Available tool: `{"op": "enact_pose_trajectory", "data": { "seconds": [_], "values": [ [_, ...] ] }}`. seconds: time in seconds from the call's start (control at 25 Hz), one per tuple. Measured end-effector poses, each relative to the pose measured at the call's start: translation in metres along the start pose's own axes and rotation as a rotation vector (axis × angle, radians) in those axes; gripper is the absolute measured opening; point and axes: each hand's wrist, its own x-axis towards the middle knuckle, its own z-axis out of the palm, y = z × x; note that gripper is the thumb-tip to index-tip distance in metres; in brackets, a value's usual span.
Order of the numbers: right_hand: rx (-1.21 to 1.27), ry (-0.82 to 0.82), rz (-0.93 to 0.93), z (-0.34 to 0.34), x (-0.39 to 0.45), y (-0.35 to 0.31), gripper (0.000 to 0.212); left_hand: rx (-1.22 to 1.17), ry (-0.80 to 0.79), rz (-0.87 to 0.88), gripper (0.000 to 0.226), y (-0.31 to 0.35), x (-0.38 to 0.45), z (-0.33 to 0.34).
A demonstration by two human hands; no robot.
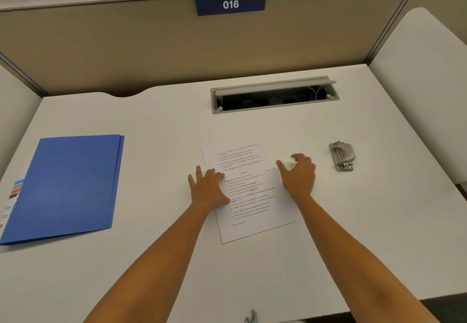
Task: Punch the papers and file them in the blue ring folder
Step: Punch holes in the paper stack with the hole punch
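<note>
The papers (249, 191) are lying flat on the white desk (161, 259). The left hand (207, 188) is pressing their left edge with straight fingers. The right hand (298, 174) is hovering over their right side, fingers loose, holding nothing. The blue ring folder (68, 183) is sitting closed, far left of the papers. The metal hole punch (341, 156) is sitting to their right. Behind them, an open cable box (274, 96) is holding wires.

blue folder (68, 186), white printed papers (249, 196), grey punch (342, 156).

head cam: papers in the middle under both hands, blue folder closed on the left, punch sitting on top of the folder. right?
Not quite. The head view shows the punch on the bare desk right of the papers, far from the blue folder. The rest holds: folder closed on the left, left hand and right hand at the papers.
</note>
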Motion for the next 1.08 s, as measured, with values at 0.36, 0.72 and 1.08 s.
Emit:
{"op": "enact_pose_trajectory", "data": {
  "seconds": [0.36,0.72,1.08],
  "values": [
    [0.022,0.26,0.382,-0.061,0.075,0.061,0.069,0.105,-0.01,-0.027,0.08,0.012,0.004,-0.005],
    [0.221,0.275,0.489,-0.052,0.071,0.04,0.036,-0.003,-0.003,-0.018,0.078,0.008,0.003,-0.002],
    [0.374,-0.491,-0.18,-0.046,0.035,-0.054,0.021,-0.249,0.044,-0.029,0.139,0.022,0.002,-0.018]
  ]
}}
